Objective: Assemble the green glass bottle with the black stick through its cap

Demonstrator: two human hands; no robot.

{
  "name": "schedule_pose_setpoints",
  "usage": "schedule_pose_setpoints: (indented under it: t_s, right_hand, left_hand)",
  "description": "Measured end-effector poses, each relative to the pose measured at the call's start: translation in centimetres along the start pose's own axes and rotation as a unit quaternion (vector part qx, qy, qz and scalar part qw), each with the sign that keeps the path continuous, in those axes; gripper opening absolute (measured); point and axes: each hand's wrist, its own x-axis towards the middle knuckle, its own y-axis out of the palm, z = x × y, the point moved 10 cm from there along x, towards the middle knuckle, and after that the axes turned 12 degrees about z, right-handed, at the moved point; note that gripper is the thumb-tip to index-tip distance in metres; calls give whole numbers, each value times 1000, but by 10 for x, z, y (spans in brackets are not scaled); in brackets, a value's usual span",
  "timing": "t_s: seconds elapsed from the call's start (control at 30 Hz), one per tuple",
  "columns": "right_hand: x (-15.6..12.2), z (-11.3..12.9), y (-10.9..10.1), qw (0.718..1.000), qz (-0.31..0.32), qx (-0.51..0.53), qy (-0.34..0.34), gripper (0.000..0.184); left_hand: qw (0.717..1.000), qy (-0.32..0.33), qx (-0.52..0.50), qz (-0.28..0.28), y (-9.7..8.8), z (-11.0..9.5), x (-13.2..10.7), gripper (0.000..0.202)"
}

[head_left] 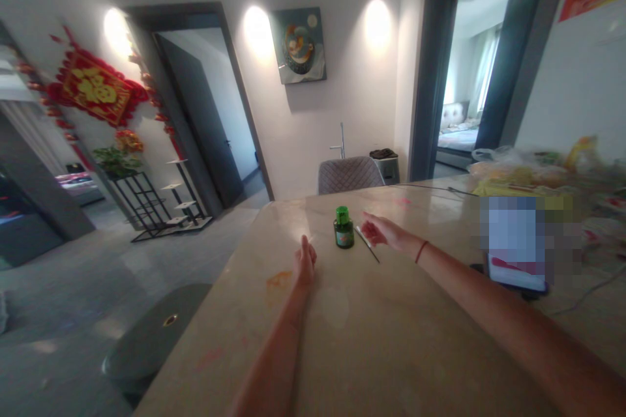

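A small dark green bottle (344, 238) with a bright green ribbed cap and a pale label stands upright on the stone-patterned table (391, 313). My left hand (304, 262) rests to the left of the bottle, its fingers curled in and thumb up, with nothing visible in them. On the other side lies a thin stick (370, 250), pale at its far end and dark at its near end. My right hand (384, 232) is just right of this stick, fingers curled; the stick seems to lie beside the fingers rather than in them.
A phone (516, 273), partly blurred out, stands tilted on the right, with a cable nearby. Plastic bags (523, 172) are piled behind it. A quilted chair (351, 174) faces me across the table. At the left table edge is a dark green stool (156, 332).
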Motion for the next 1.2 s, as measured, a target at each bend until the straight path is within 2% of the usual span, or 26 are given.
schedule_pose_setpoints:
  t_s: [0.07, 0.13, 0.2, 0.33, 0.43, 0.5, 0.7, 0.9, 1.03, 1.2]
  right_hand:
    - [17, 39, -11, 987, -66, -123, -73, 30]
    - [28, 71, -18, 954, -149, -229, -126, 20]
    - [41, 86, -13, 933, -164, -285, -148, 20]
    - [58, 73, 15, 909, -128, -377, -122, 38]
    - [53, 61, 28, 874, -147, -443, -131, 37]
    - [49, 57, 30, 863, -167, -452, -149, 37]
    - [45, 51, 28, 866, -179, -439, -156, 44]
    - [32, 54, 28, 858, -196, -457, -129, 46]
    - [21, 59, 33, 850, -181, -478, -125, 46]
    - [6, 61, 39, 835, -178, -504, -126, 46]
  left_hand:
    - [999, 13, 36, -14, -5, -1, 0, 64]
    - [997, 27, 71, -19, -6, -4, -2, 62]
    - [995, 41, 92, -15, -4, -7, -3, 60]
    - [997, 35, 62, 27, 6, -3, 0, 63]
    - [998, 18, 17, 56, 14, 3, 3, 67]
    - [998, 11, 5, 59, 16, 5, 5, 68]
    - [999, -2, 1, 51, 15, 9, 8, 70]
    - [999, 9, 2, 52, 15, 8, 7, 68]
    - [997, 16, 32, 62, 19, 9, 8, 65]
    - [981, 34, 175, 79, 24, 4, 7, 49]
